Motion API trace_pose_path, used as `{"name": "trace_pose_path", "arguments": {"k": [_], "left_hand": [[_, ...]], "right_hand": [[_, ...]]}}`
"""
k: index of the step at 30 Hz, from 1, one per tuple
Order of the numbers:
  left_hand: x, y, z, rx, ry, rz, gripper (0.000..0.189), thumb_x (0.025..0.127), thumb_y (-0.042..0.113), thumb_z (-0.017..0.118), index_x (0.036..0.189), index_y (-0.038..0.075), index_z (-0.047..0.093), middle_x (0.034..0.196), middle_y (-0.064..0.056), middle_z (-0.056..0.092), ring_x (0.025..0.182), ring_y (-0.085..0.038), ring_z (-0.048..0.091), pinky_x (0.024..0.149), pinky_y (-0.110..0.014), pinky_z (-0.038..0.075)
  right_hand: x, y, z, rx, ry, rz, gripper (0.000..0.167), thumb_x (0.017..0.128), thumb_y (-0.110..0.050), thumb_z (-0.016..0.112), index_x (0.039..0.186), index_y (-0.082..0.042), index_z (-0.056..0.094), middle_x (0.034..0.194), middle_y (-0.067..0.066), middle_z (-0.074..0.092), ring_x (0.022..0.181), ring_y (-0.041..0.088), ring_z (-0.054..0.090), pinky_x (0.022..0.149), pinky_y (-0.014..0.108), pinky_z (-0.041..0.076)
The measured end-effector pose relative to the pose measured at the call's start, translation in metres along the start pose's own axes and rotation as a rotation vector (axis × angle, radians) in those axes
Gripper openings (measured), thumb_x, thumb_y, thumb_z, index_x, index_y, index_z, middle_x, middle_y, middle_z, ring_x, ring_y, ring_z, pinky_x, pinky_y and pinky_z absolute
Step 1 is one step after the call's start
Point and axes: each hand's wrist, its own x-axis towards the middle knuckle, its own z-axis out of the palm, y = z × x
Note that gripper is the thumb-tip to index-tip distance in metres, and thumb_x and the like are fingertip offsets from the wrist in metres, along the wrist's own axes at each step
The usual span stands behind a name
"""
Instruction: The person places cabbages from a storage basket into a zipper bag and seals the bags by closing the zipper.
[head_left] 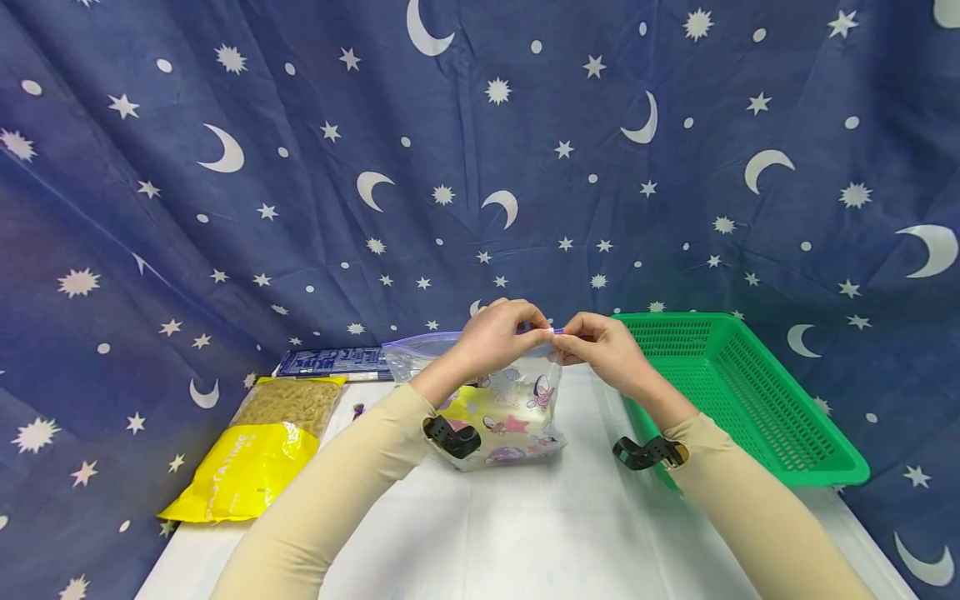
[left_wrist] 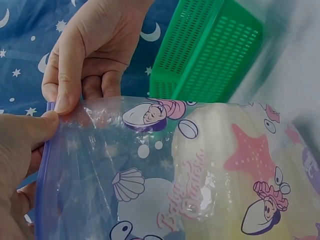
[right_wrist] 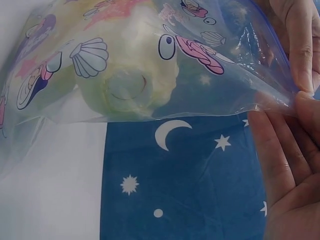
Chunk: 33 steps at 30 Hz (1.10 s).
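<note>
A clear zip bag (head_left: 517,408) printed with shells, starfish and sea creatures stands on the white table, its purple zip (left_wrist: 44,175) along the top. Bulky pale-yellow contents (right_wrist: 127,90) show through the plastic, one with a rounded greenish end. My left hand (head_left: 498,337) pinches the zip near the bag's right top corner, where a small white piece shows between the hands. Right beside it, my right hand (head_left: 603,350) holds that corner between thumb and forefinger. The thumbs nearly meet at the corner in the right wrist view.
To the right stands a green perforated plastic basket (head_left: 795,408). A yellow pasta bag (head_left: 255,467) lies at the left edge of the table. Behind it is a flat dark-blue package (head_left: 333,361), with a small purple item (head_left: 358,409) in front. A starry blue curtain (head_left: 450,167) hangs behind.
</note>
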Motion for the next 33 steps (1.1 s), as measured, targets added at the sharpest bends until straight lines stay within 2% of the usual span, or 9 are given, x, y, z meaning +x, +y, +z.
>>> {"name": "trace_pose_path", "arguments": {"k": [11, 18, 22, 27, 33], "left_hand": [[-0.0023, -0.0012, -0.0014, 0.0, -0.004, -0.01, 0.02, 0.101, 0.04, 0.066, 0.105, 0.024, 0.076, 0.098, 0.013, 0.066, 0.091, -0.009, 0.054, 0.077, -0.03, 0.048], [0.001, 0.0006, -0.0027, -0.042, -0.012, -0.028, 0.019, 0.1, 0.037, 0.067, 0.105, 0.021, 0.076, 0.096, 0.011, 0.069, 0.094, -0.009, 0.058, 0.079, -0.029, 0.05], [0.0007, 0.0019, -0.0031, -0.057, -0.022, -0.035, 0.02, 0.1, 0.035, 0.068, 0.107, 0.019, 0.077, 0.097, 0.01, 0.069, 0.093, -0.009, 0.058, 0.078, -0.028, 0.051], [0.0012, 0.0028, -0.0017, -0.059, -0.022, -0.002, 0.022, 0.1, 0.037, 0.066, 0.109, 0.02, 0.077, 0.096, 0.011, 0.068, 0.087, -0.009, 0.058, 0.075, -0.026, 0.05], [0.0018, 0.0039, -0.0012, 0.0, -0.01, 0.004, 0.02, 0.101, 0.039, 0.066, 0.106, 0.023, 0.076, 0.095, 0.012, 0.066, 0.085, -0.009, 0.056, 0.072, -0.028, 0.048]], "right_hand": [[-0.0003, -0.0012, -0.0021, 0.023, -0.009, -0.006, 0.024, 0.1, -0.018, 0.068, 0.1, 0.006, 0.064, 0.101, 0.023, 0.071, 0.09, 0.028, 0.074, 0.083, 0.038, 0.061], [-0.0017, 0.0, -0.0014, -0.018, 0.04, 0.03, 0.03, 0.099, -0.027, 0.07, 0.108, 0.001, 0.066, 0.103, 0.02, 0.07, 0.09, 0.026, 0.073, 0.082, 0.04, 0.061], [-0.0031, -0.0022, -0.001, -0.013, 0.06, 0.017, 0.031, 0.099, -0.03, 0.07, 0.113, -0.002, 0.067, 0.103, 0.017, 0.071, 0.088, 0.028, 0.074, 0.08, 0.043, 0.062], [-0.0032, -0.0028, -0.0003, -0.003, 0.07, 0.0, 0.031, 0.098, -0.032, 0.071, 0.111, -0.004, 0.067, 0.102, 0.016, 0.072, 0.086, 0.029, 0.075, 0.078, 0.042, 0.062], [-0.0026, -0.0021, 0.0017, 0.006, 0.067, -0.038, 0.027, 0.099, -0.027, 0.07, 0.108, -0.002, 0.066, 0.099, 0.018, 0.071, 0.081, 0.029, 0.074, 0.076, 0.042, 0.062]]}}
